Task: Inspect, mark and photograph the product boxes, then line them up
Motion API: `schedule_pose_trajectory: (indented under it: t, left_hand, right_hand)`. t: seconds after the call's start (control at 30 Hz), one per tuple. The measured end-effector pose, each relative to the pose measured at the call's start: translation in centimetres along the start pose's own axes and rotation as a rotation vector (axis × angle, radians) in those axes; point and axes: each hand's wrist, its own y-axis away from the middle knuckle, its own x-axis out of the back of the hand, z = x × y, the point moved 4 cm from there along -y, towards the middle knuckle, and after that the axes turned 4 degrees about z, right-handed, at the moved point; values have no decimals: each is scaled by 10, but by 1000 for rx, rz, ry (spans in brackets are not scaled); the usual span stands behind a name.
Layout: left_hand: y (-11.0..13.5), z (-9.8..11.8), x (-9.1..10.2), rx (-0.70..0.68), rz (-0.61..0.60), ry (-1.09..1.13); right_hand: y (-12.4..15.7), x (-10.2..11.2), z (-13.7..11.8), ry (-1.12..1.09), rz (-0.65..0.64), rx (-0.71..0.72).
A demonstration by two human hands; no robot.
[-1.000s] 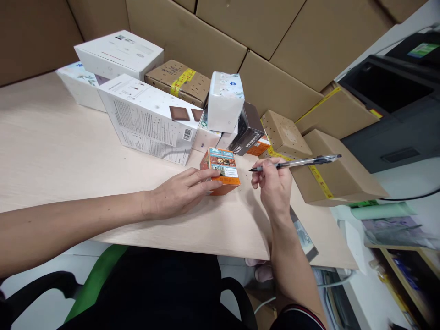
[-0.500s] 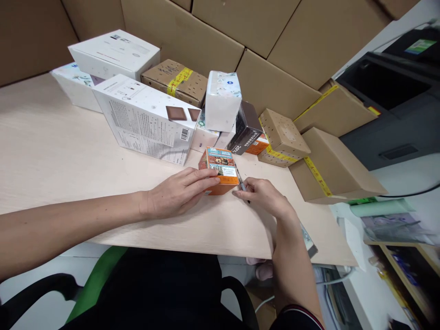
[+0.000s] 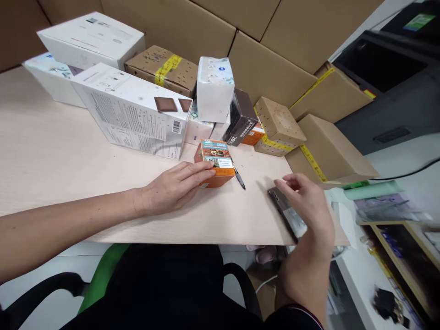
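Note:
A small orange box with a colourful printed top stands near the middle of the table. My left hand is on its left side, fingers stretched over the top edge and the thumb hidden. A pen lies on the table just right of the box. My right hand hovers farther right, fingers loosely curled, a gap between thumb and fingers, nothing visible in it. Beneath it, a dark phone-like device with a grey patterned surface lies at the table's front edge, partly covered by the hand.
White boxes stand back left. A white tissue pack sits on other packs, beside a dark box. Brown cartons with yellow tape line the back right. Bare tabletop shows left; a shelf is lower right.
My right hand has let go of the pen and moved right, over the phone-like device. The pen now lies on the table. My left hand stays on the orange box; the view has shifted slightly.

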Motion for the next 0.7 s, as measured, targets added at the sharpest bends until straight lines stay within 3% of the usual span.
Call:
schedule_pose_trajectory:
  t: [0.13, 0.23, 0.4, 0.53, 0.6, 0.7]
  left_hand:
    - [-1, 0, -1, 10, -5, -5]
    - [-2, 1, -1, 8, -7, -16]
    - [-2, 0, -1, 8, -7, -4]
    - [0, -2, -2, 25, -4, 32]
    - [1, -2, -3, 19, -2, 21]
    - [2, -2, -3, 4, -5, -5]
  right_hand:
    - [30, 9, 70, 213, -150, -91]
    - [49, -3, 96, 203, -252, -122]
    - [62, -12, 91, 151, -135, -55]
    - [64, -10, 81, 117, -49, -124]
    - [66, -8, 77, 2, -24, -191]
    - [68, -9, 62, -378, -10, -253]
